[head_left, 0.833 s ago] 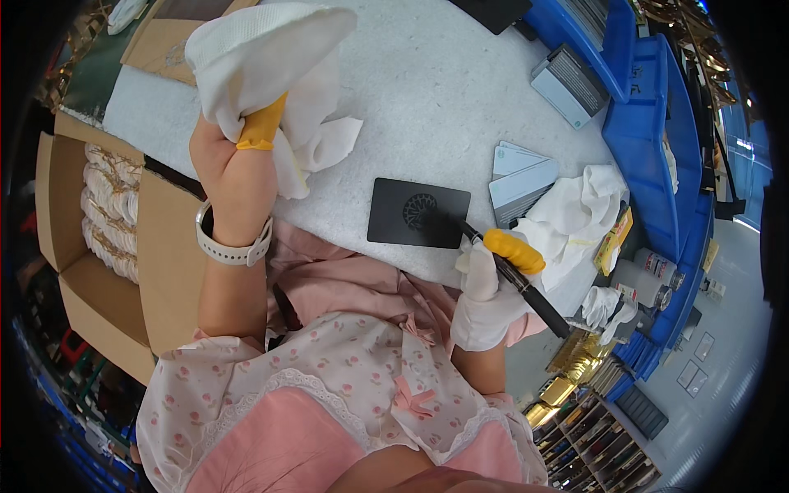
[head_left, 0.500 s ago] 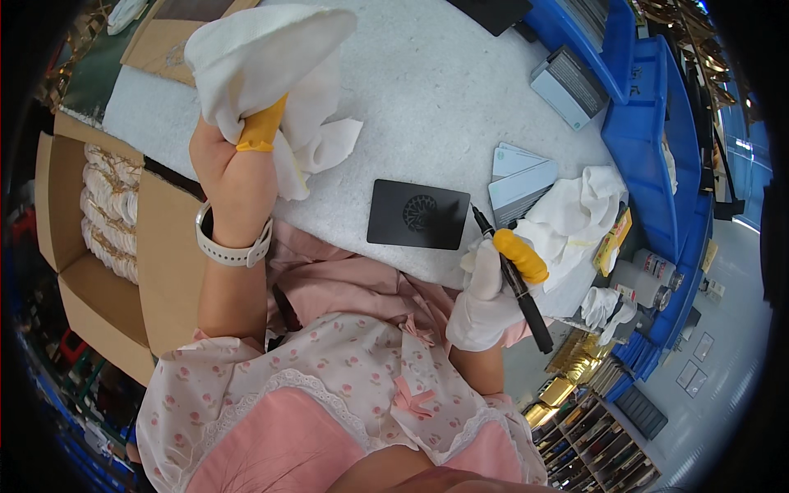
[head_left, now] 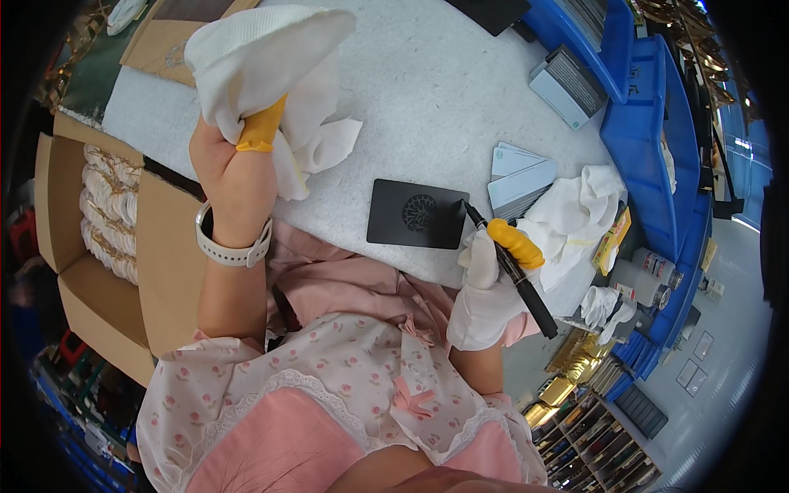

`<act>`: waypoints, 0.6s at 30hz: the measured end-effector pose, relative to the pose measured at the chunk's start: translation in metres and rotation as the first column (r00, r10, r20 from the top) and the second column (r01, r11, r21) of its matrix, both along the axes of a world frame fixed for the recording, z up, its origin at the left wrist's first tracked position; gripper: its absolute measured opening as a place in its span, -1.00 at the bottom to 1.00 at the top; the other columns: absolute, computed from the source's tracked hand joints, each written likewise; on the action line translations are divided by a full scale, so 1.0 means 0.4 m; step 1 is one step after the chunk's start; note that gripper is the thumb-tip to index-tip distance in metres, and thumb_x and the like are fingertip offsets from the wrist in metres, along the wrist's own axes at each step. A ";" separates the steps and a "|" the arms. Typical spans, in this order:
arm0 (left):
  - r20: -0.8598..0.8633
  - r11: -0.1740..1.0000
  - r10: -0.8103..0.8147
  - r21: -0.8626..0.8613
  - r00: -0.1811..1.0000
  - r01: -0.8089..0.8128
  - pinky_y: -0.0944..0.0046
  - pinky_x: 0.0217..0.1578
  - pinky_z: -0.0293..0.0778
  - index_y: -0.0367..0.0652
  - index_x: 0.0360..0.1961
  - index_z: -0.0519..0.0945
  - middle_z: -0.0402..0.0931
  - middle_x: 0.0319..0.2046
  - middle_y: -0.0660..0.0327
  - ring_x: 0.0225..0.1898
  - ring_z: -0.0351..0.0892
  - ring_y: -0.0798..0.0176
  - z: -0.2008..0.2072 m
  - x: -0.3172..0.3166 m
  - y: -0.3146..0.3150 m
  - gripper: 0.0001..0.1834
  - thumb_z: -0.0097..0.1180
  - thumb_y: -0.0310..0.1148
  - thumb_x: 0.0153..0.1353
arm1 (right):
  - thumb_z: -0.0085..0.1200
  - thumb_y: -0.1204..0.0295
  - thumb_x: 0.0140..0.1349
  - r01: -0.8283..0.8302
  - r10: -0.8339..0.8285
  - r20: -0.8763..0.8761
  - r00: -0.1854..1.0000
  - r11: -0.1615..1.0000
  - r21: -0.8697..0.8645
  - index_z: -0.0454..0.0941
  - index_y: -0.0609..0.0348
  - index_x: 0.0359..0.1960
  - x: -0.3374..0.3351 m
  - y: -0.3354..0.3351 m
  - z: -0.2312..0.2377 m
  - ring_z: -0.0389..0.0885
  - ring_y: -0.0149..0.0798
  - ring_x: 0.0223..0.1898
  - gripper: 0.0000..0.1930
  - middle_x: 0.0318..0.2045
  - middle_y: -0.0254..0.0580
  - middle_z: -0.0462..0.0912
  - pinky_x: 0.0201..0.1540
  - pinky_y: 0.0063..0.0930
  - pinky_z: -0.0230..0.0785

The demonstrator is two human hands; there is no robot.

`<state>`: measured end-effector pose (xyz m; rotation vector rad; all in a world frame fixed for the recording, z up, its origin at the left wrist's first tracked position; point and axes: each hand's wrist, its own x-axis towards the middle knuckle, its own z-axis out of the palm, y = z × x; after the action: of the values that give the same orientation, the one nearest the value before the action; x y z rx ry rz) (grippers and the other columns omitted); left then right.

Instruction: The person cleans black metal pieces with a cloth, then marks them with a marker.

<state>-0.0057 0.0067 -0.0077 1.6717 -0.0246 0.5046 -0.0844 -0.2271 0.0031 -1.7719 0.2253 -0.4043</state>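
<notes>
the right hand (head_left: 481,300), in a white glove with a yellow finger cover (head_left: 516,243), is clamped on a black pen (head_left: 528,297). the pen slants, its tip up and to the left, its back end down to the right past the hand. the gloved thumb side faces left, and the right forearm runs back along the person's side. the tip is at the right edge of a black card (head_left: 396,223) with a round emblem, which lies flat on the pale tabletop (head_left: 427,107); whether it touches, i cannot tell.

the left hand (head_left: 237,177) is raised and upright, back of the wrist toward the view, closed on a bunched white cloth (head_left: 255,62) that hides most of its fingers; another yellow cover (head_left: 263,125) shows. a pale watch (head_left: 246,256) circles that wrist.

farther out, light blue cards (head_left: 518,191) overlap right of the black card, beside a crumpled cloth (head_left: 567,218). blue bins (head_left: 637,123) line the right, and an open cardboard box (head_left: 177,271) stands left.
</notes>
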 end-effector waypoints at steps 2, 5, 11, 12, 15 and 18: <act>-0.028 1.000 0.020 0.022 0.999 -0.020 0.40 -0.09 0.31 -0.38 -0.11 0.47 0.48 -0.16 0.19 -0.14 0.43 0.37 0.002 0.001 -0.001 -0.73 -0.13 -0.61 0.16 | 0.12 0.56 0.10 0.011 -0.006 -0.048 0.999 0.995 0.101 0.42 0.23 -0.24 -0.008 0.005 0.028 0.49 -0.40 -0.47 -0.80 -0.41 -0.19 0.49 -0.36 -0.57 0.37; -0.039 0.999 0.032 0.040 0.999 -0.030 0.40 -0.10 0.31 -0.39 -0.10 0.47 0.48 -0.16 0.20 -0.14 0.42 0.37 0.003 0.007 -0.002 -0.72 -0.13 -0.61 0.15 | 0.09 0.56 0.12 0.142 -0.134 -0.056 0.989 0.973 0.182 0.41 0.24 -0.23 -0.006 0.021 0.028 0.45 -0.46 -0.56 -0.81 -0.47 -0.22 0.50 -0.46 -0.62 0.33; -0.038 0.995 0.088 -0.053 0.995 -0.090 0.42 -0.18 0.34 -0.38 -0.16 0.50 0.52 -0.26 0.19 -0.23 0.43 0.38 0.007 0.015 -0.006 -0.70 -0.13 -0.65 0.05 | 0.08 0.56 0.11 0.163 -0.175 -0.097 0.980 0.979 -0.122 0.45 0.24 -0.22 -0.006 -0.017 0.030 0.45 -0.44 -0.54 -0.82 -0.46 -0.23 0.51 -0.48 -0.60 0.32; -0.047 0.994 0.081 -0.067 0.996 -0.084 0.42 -0.17 0.33 -0.38 -0.14 0.49 0.51 -0.25 0.19 -0.22 0.42 0.38 0.009 0.017 -0.010 -0.70 -0.13 -0.65 0.07 | 0.09 0.63 0.09 0.015 -0.093 -0.199 0.976 0.932 -0.363 0.47 0.24 -0.18 -0.005 -0.030 0.029 0.50 -0.36 -0.47 -0.77 -0.40 -0.15 0.52 -0.42 -0.50 0.37; -0.061 0.988 0.089 -0.120 0.994 -0.095 0.44 -0.16 0.32 -0.38 -0.11 0.48 0.50 -0.22 0.20 -0.21 0.41 0.40 0.020 0.020 -0.021 -0.71 -0.11 -0.63 0.10 | 0.05 0.68 -0.02 -0.127 0.312 0.123 0.942 0.672 -0.730 0.42 0.23 -0.06 0.088 -0.004 0.093 0.47 -0.05 -0.34 -0.60 -0.32 -0.07 0.51 -0.35 -0.36 0.37; -0.080 0.973 0.097 -0.203 0.992 -0.112 0.45 -0.18 0.31 -0.37 -0.11 0.49 0.49 -0.21 0.22 -0.20 0.40 0.42 0.016 0.021 -0.014 -0.74 -0.08 -0.60 0.16 | 0.02 0.64 -0.12 -0.218 0.411 0.039 0.911 0.560 -0.799 0.45 0.27 -0.17 0.150 0.048 0.151 0.43 -0.06 -0.30 -0.64 -0.35 -0.10 0.45 -0.41 -0.31 0.38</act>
<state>0.0025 0.0012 -0.0013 1.4905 0.1632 0.5096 -0.0246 -0.2078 0.0636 -2.5526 -0.5350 -0.4682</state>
